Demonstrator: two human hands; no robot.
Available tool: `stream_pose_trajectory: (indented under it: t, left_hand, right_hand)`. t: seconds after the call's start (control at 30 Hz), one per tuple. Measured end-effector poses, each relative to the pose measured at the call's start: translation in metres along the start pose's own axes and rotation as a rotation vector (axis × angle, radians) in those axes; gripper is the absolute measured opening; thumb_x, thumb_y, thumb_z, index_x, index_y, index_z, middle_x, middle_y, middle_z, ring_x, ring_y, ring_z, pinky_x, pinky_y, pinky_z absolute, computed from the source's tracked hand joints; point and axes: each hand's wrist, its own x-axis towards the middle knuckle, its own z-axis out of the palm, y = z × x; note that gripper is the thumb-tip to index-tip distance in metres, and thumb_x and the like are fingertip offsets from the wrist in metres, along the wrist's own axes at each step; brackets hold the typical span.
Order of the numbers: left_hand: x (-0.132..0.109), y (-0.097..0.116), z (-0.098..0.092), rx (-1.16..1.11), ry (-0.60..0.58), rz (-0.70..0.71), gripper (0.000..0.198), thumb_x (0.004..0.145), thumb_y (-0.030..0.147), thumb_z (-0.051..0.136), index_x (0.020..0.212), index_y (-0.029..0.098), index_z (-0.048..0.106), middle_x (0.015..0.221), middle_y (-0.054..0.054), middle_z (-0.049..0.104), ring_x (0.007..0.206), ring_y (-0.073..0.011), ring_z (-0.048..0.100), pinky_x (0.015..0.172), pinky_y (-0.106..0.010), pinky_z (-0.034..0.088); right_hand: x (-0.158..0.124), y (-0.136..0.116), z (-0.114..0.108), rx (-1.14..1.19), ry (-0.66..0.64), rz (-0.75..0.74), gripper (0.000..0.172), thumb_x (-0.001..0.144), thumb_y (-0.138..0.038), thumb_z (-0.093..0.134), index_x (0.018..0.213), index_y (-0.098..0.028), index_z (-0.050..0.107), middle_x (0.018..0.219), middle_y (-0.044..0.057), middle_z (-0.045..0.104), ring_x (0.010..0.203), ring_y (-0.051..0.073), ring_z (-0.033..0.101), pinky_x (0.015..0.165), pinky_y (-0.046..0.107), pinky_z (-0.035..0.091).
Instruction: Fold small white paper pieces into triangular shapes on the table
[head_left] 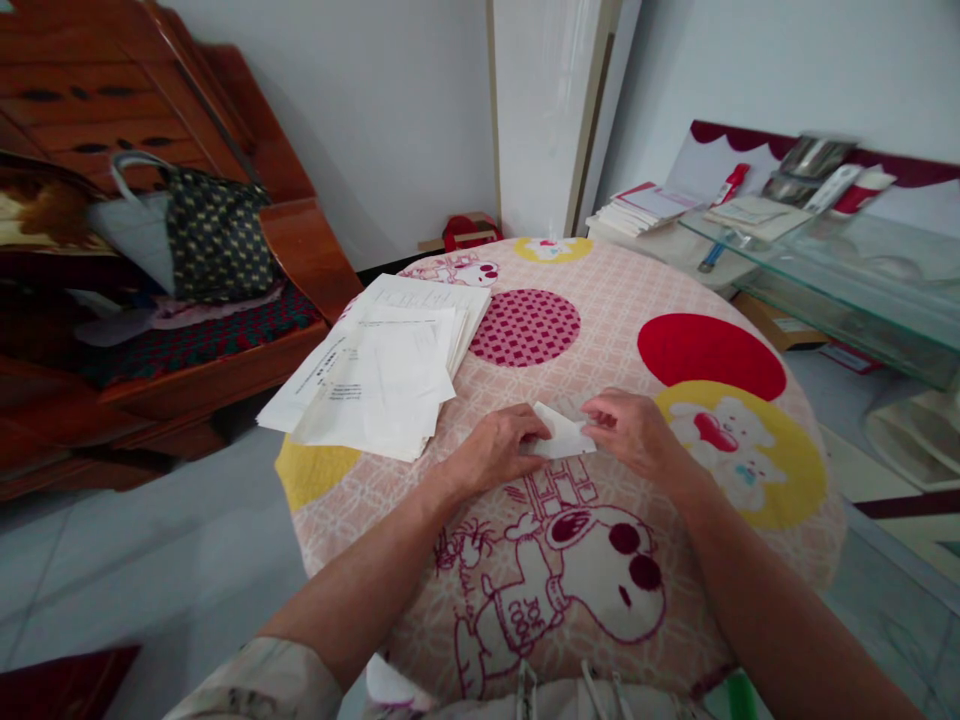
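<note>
White paper piece [566, 438] sits between my left hand [504, 442], pinching its nine-o'clock side, and right hand [636, 430], pinching its three-o'clock side, likely to steady it, the printed sheets [386, 372] apart at ten o'clock.

one paper piece [562, 434], one paper stack [390, 375]

Left fingers [531, 428] gripping white paper [564, 438], right fingers [602, 408] at its edge, stacked sheets [390, 365], patterned tablecloth [611, 295]
</note>
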Motion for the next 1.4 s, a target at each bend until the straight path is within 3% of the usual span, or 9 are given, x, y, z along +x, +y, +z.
stream_pose_trajectory:
  t: [0.13, 0.37, 0.47, 0.8, 1.13, 1.4]
  left_hand:
    - [-0.001, 0.002, 0.001, 0.077, 0.005, 0.017, 0.023, 0.078, 0.016, 0.075, 0.100, 0.015, 0.067, 0.099, -0.006, 0.065, 0.089, -0.0187, 0.062, 0.080, -0.030, 0.051]
    - [-0.001, 0.005, 0.000, 0.130, -0.013, 0.015, 0.009, 0.082, 0.016, 0.069, 0.091, 0.015, 0.067, 0.094, -0.006, 0.065, 0.087, -0.0188, 0.062, 0.079, -0.030, 0.050]
    - [-0.002, 0.003, -0.003, 0.072, 0.000, -0.005, 0.005, 0.085, 0.016, 0.064, 0.085, 0.016, 0.069, 0.089, -0.005, 0.066, 0.081, -0.0162, 0.062, 0.074, -0.027, 0.048]
    - [0.000, -0.007, -0.016, 0.008, 0.044, -0.205, 0.016, 0.082, 0.017, 0.064, 0.068, 0.016, 0.069, 0.070, 0.000, 0.065, 0.063, -0.0113, 0.055, 0.061, -0.024, 0.037]
    - [0.001, -0.011, -0.015, 0.000, 0.065, -0.311, 0.014, 0.081, 0.019, 0.067, 0.069, 0.015, 0.069, 0.069, 0.000, 0.064, 0.061, -0.0104, 0.053, 0.060, -0.025, 0.036]
    - [0.001, -0.016, -0.011, 0.073, 0.089, -0.302, 0.011, 0.081, 0.021, 0.067, 0.070, 0.017, 0.070, 0.072, -0.001, 0.068, 0.064, -0.0119, 0.056, 0.061, -0.024, 0.038]
  right_hand:
    - [-0.004, -0.012, 0.014, -0.030, -0.130, -0.250, 0.022, 0.083, -0.015, 0.068, 0.105, -0.019, 0.070, 0.103, 0.009, 0.067, 0.098, 0.024, 0.061, 0.087, 0.037, 0.049]
    - [-0.004, -0.010, 0.024, -0.137, -0.191, -0.303, 0.013, 0.088, -0.012, 0.062, 0.097, -0.016, 0.070, 0.099, 0.010, 0.064, 0.095, 0.023, 0.057, 0.084, 0.036, 0.048]
    - [-0.003, -0.006, 0.021, -0.087, -0.190, -0.304, 0.018, 0.089, -0.008, 0.055, 0.090, -0.017, 0.071, 0.095, 0.009, 0.065, 0.092, 0.022, 0.058, 0.082, 0.034, 0.046]
    - [0.005, 0.001, 0.009, 0.194, -0.121, -0.031, 0.017, 0.087, -0.023, 0.063, 0.075, -0.017, 0.073, 0.077, 0.006, 0.064, 0.073, 0.019, 0.058, 0.069, 0.032, 0.042]
    - [0.008, 0.005, 0.006, 0.137, -0.097, 0.052, 0.018, 0.084, -0.023, 0.060, 0.070, -0.017, 0.070, 0.072, 0.005, 0.066, 0.071, 0.018, 0.057, 0.068, 0.030, 0.040]
    - [0.010, 0.007, 0.010, 0.080, -0.089, 0.097, 0.017, 0.083, -0.024, 0.063, 0.069, -0.017, 0.070, 0.071, 0.005, 0.066, 0.067, 0.017, 0.055, 0.065, 0.030, 0.038]
